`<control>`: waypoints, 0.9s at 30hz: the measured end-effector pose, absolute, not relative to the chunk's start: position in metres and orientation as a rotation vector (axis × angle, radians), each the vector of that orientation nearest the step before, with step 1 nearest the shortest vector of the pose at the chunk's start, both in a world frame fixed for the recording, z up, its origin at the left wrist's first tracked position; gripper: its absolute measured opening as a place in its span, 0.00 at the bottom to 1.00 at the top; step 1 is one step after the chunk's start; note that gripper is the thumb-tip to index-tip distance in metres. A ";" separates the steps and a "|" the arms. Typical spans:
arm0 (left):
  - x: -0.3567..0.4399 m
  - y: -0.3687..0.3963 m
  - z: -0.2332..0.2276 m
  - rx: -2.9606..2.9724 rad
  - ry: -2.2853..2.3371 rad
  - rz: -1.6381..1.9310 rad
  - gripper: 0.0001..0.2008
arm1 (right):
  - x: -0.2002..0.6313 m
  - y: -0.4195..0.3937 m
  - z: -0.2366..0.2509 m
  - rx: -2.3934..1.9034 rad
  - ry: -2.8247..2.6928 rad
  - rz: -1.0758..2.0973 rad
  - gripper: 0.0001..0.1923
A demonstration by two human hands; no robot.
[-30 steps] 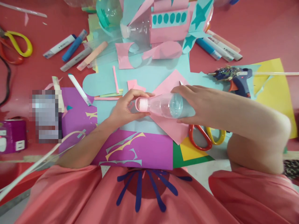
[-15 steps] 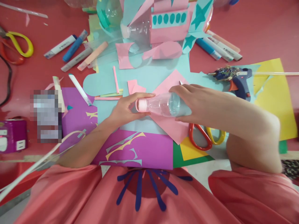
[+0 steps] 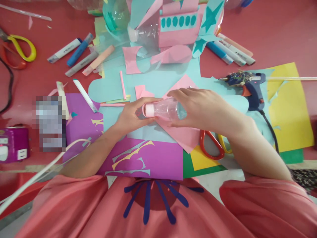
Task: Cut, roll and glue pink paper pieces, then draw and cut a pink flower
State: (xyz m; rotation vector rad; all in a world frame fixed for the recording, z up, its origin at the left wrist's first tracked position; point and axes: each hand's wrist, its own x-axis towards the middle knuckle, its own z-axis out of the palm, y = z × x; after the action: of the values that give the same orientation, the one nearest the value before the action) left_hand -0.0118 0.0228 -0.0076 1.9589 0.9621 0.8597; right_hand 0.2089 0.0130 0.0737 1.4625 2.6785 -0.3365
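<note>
A clear plastic bottle (image 3: 168,110) with a pale pink cap (image 3: 149,110) lies sideways between my hands, cap end to the left. My left hand (image 3: 131,114) curls its thumb and fingers round the cap end. A thin pink curved edge runs around the cap; what it belongs to I cannot make out. From the right, my right hand (image 3: 198,107) wraps the bottle's body, thumb below and fingers above, and hides its base. Under the bottle is a pink paper sheet (image 3: 188,138) on light blue paper (image 3: 99,91).
Red-and-yellow-handled scissors (image 3: 211,145) lie below my right wrist. A glue gun (image 3: 256,87) rests at the right on yellow paper (image 3: 292,109). A pink paper-wrapped bottle (image 3: 178,36) stands behind, between several markers. Purple paper (image 3: 158,162) with scraps lies in front.
My right hand has slid left along the bottle towards the cap, covering more of its body. The right forearm has swung inward, baring the glue gun's cord. My left hand has barely moved.
</note>
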 end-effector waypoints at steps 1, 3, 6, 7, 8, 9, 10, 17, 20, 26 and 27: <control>-0.012 0.023 -0.008 1.958 0.961 0.855 0.28 | 0.208 0.014 0.073 1.470 2.680 -0.325 0.28; -0.013 0.024 -0.008 1.951 0.957 0.846 0.28 | 0.207 0.015 0.072 1.477 2.677 -0.304 0.28; -0.014 0.026 -0.008 1.933 0.936 0.862 0.28 | 0.206 0.015 0.070 1.478 2.661 -0.291 0.29; -0.014 0.026 -0.008 1.927 0.930 0.866 0.28 | 0.206 0.015 0.069 1.482 2.656 -0.288 0.30; -0.014 0.026 -0.008 1.924 0.928 0.867 0.29 | 0.206 0.016 0.068 1.488 2.653 -0.285 0.30; -0.014 0.026 -0.008 1.921 0.932 0.862 0.29 | 0.206 0.016 0.067 1.494 2.651 -0.283 0.30; -0.014 0.027 -0.009 1.918 0.938 0.856 0.29 | 0.206 0.016 0.067 1.500 2.653 -0.281 0.31; -0.015 0.026 -0.012 1.934 0.930 0.824 0.29 | 0.204 0.015 0.067 1.495 2.660 -0.279 0.32; -0.014 0.026 -0.012 1.949 0.929 0.838 0.28 | 0.204 0.014 0.067 1.497 2.652 -0.279 0.33; -0.014 0.024 -0.010 1.954 0.974 0.792 0.27 | 0.203 0.014 0.068 1.505 2.660 -0.272 0.30; -0.014 0.024 -0.009 1.946 0.983 0.779 0.28 | 0.202 0.014 0.068 1.510 2.657 -0.273 0.29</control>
State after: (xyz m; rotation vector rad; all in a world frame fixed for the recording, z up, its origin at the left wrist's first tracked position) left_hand -0.0137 0.0244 -0.0093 1.9455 0.9830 0.7789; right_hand 0.2020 0.0138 0.0680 1.5097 2.6566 -0.2735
